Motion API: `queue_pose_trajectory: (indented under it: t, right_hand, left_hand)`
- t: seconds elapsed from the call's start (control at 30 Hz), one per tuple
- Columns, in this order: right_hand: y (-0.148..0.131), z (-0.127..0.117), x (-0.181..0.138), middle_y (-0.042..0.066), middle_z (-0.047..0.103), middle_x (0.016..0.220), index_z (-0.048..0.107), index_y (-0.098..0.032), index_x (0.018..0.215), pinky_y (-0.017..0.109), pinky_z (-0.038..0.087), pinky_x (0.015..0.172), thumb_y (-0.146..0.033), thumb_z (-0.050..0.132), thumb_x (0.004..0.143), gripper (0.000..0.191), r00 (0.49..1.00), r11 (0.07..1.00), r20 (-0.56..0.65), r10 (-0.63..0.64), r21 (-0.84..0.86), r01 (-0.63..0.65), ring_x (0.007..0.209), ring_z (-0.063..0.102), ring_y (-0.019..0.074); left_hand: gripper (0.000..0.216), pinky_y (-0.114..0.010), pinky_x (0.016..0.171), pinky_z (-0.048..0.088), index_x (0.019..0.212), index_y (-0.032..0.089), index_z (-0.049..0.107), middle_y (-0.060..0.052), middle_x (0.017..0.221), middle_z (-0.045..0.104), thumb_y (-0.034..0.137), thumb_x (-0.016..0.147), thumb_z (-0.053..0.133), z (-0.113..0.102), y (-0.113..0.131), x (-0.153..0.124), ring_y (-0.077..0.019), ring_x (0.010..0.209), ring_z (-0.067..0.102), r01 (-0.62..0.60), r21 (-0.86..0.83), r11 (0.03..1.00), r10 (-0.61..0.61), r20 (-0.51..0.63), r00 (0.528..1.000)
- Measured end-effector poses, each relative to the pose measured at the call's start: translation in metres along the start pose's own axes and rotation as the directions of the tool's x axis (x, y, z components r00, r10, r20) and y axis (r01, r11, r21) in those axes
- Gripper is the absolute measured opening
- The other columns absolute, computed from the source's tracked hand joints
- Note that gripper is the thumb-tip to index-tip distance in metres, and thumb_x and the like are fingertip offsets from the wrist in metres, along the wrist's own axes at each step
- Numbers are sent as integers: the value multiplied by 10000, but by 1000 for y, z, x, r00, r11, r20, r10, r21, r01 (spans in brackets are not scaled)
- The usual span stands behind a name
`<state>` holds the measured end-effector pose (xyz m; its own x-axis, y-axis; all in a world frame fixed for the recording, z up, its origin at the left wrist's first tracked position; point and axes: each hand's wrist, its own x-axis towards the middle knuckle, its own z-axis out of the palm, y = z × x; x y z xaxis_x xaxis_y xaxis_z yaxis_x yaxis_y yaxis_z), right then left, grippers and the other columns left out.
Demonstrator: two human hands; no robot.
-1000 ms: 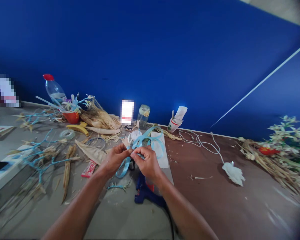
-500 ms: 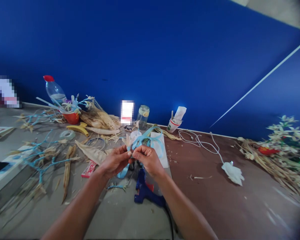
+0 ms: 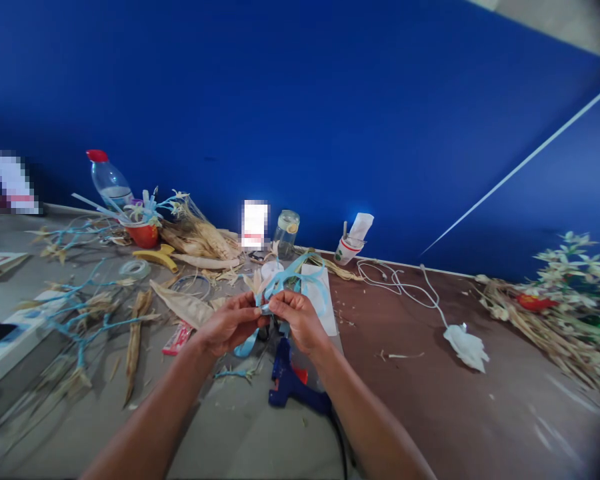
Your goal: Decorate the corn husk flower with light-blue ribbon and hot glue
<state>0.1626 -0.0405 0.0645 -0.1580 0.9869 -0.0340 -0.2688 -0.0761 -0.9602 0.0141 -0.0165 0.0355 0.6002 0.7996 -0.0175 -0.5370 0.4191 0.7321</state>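
Through the head camera I have both hands close together over the middle of the surface. My left hand is pinched, thumb to finger, on a light blue ribbon, and a pale flower rises just beyond its fingertips; whether it grips that too, I can't tell. My right hand pinches the ribbon as well, its fingertips just beside the left's. Ribbon loops spread beyond my fingers, partly over a white sheet, and one hangs below. Nearer me lies a blue glue gun, its cord running my way. Left of my left hand lie a pale husk and a red packet. A jar stands past the ribbon, near the blue wall.
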Motion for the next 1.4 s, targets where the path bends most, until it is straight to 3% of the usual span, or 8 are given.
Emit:
queue_pose_trajectory:
  t: [0.3, 0.47, 0.6, 0.7, 0.8, 0.9, 1.13, 1.4]
  right_hand:
    - [3, -4, 4, -54, 473, 487, 567, -164, 575, 213, 307, 501, -359, 685, 638, 237, 998, 994, -53, -32, -105, 26, 483, 390, 72]
    - [9, -8, 10, -47, 470, 483, 588, -154, 579, 222, 277, 470, -435, 678, 623, 298, 987, 939, -159, -3, -340, -52, 473, 357, 75]
    - [5, -12, 12, -2, 545, 541, 604, -159, 557, 246, 344, 536, -371, 650, 654, 238, 976, 832, -163, -146, -554, 32, 565, 461, 123]
    - [4, -17, 12, -14, 505, 533, 585, -154, 554, 244, 327, 522, -376, 621, 687, 261, 970, 820, -165, -180, -570, 55, 547, 427, 114]
    - [7, -22, 14, -28, 473, 542, 581, -143, 588, 232, 308, 504, -407, 638, 678, 285, 971, 879, -174, -161, -473, 61, 528, 387, 95]
    - [11, -26, 17, -24, 481, 563, 583, -139, 609, 225, 308, 502, -421, 653, 664, 296, 972, 907, -175, -156, -415, 70, 539, 388, 92]
    - [16, -23, 19, -37, 430, 547, 558, -146, 594, 220, 293, 491, -432, 665, 660, 311, 971, 911, -165, -174, -401, 95, 529, 342, 81]
    - [11, -20, 15, -39, 390, 530, 536, -160, 577, 233, 280, 482, -463, 613, 697, 335, 963, 855, -180, -201, -512, 83, 528, 323, 94]
  left_hand:
    - [199, -197, 586, 375, 786, 136, 581, 8, 690, 552, 202, 664, 723, -2, -4, 5, -79, 614, 482, -71, 282, 957, 92, -62, 994]
    - [192, -204, 546, 343, 725, 149, 525, 41, 619, 498, 228, 669, 691, -5, -11, 9, -85, 576, 439, -96, 602, 792, 225, -143, 964]
    - [129, -233, 616, 382, 765, 149, 559, 17, 675, 550, 221, 697, 642, -6, -19, 11, -112, 647, 484, -110, 748, 654, 320, -142, 937]
    - [178, -243, 610, 403, 805, 149, 571, 7, 701, 570, 264, 693, 648, 0, -16, 9, -115, 635, 510, -89, 701, 707, 289, -172, 942]
    - [265, -230, 536, 383, 811, 146, 567, 25, 612, 543, 333, 660, 680, 8, -8, 6, -104, 545, 499, -18, 585, 811, 154, -183, 971]
    - [272, -215, 508, 348, 776, 140, 574, 24, 575, 544, 374, 674, 670, 14, -3, 3, -89, 507, 475, 46, 555, 831, 74, -191, 979]
    - [266, -212, 475, 285, 644, 158, 531, 45, 518, 480, 393, 703, 640, 11, -7, 4, -73, 468, 398, 58, 568, 821, 56, -182, 982]
    - [230, -221, 498, 297, 604, 174, 493, 50, 504, 442, 330, 732, 603, 3, -14, 7, -83, 484, 383, -18, 715, 699, 150, -123, 981]
